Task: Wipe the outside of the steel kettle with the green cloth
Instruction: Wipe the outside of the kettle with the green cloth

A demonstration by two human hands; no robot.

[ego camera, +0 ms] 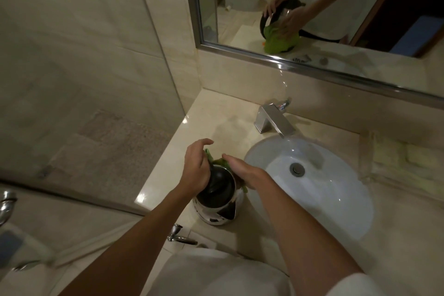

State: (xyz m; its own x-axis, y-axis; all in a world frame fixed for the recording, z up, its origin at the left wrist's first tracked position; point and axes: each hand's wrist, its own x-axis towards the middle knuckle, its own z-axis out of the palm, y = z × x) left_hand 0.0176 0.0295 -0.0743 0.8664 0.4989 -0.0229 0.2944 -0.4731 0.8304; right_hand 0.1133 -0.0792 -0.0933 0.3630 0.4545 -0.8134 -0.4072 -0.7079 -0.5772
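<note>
The steel kettle (217,211) with a black lid stands on the beige counter, just left of the sink, spout toward me. My left hand (195,167) rests on the lid and the black handle at the kettle's far left. My right hand (245,172) lies flat against the kettle's far right side and presses the green cloth (222,162) onto it. Only small bits of the cloth show between and below my hands. The mirror reflection (282,41) shows the cloth draped over the kettle's far side under my right hand.
A white round sink (336,190) lies right of the kettle, with a square chrome tap (274,120) behind it. A clear tray (403,161) with folded items sits at the far right. A glass shower wall (84,103) borders the counter's left edge.
</note>
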